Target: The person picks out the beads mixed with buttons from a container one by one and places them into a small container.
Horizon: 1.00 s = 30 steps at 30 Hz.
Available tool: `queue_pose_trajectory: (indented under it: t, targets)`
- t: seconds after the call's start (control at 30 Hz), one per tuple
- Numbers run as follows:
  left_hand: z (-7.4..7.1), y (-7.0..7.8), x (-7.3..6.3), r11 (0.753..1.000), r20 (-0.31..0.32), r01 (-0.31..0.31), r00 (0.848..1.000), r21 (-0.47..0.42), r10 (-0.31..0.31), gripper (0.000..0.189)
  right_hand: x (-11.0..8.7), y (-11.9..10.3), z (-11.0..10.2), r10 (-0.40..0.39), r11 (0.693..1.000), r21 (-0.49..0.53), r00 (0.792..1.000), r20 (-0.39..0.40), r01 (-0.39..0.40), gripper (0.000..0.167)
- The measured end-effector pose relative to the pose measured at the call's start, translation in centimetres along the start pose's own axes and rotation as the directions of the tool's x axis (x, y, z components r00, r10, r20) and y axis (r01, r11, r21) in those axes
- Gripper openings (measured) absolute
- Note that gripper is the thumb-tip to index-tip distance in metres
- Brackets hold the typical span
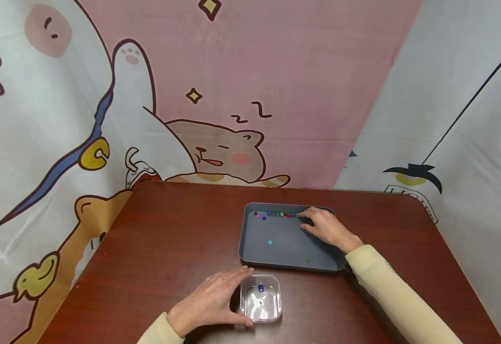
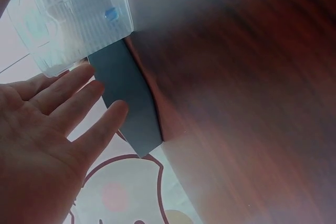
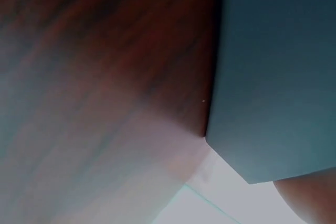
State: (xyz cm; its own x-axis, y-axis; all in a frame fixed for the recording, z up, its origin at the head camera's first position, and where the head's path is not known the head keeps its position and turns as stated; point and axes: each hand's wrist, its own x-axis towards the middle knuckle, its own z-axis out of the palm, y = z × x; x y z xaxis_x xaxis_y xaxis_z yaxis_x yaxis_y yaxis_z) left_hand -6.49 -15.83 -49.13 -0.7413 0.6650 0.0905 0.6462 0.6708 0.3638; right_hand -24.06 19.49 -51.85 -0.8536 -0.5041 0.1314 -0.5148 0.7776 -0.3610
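Bead row [image 1: 281, 214] runs left-right in the tray [image 1: 285, 239], right of frame centre, right hand [image 1: 327, 228] nearer, at its right end, thumb parted, no grip visible; left hand [image 1: 212, 300] spread loosely by clear container [image 1: 261, 310], lower centre.

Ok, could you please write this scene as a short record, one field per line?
Surface: reddish-brown table
Tray: grey tray; small coloured pieces, many lined along its far side
Container: clear container, blue piece inside
Left hand: at container's left side, thumb and fingers spread
Right hand: over tray, fingertips at the row's right end; grip unclear
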Motion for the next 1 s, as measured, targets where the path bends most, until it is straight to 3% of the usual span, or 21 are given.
queue_pose_trajectory:
  t: [0.4,1.0]
  targets:
    - [0.02,0.02,0.0,1.0,0.004,0.004,1.0,-0.005,-0.004,0.109,-0.19,0.11,0.19,-0.005,0.999,-0.031,1.0,0.017,0.006,0.038]
    - [-0.02,-0.01,0.03,1.0,0.006,0.004,1.0,-0.016,-0.004,0.108,-0.22,0.14,0.41,-0.052,0.998,-0.033,0.998,-0.019,0.052,0.02]
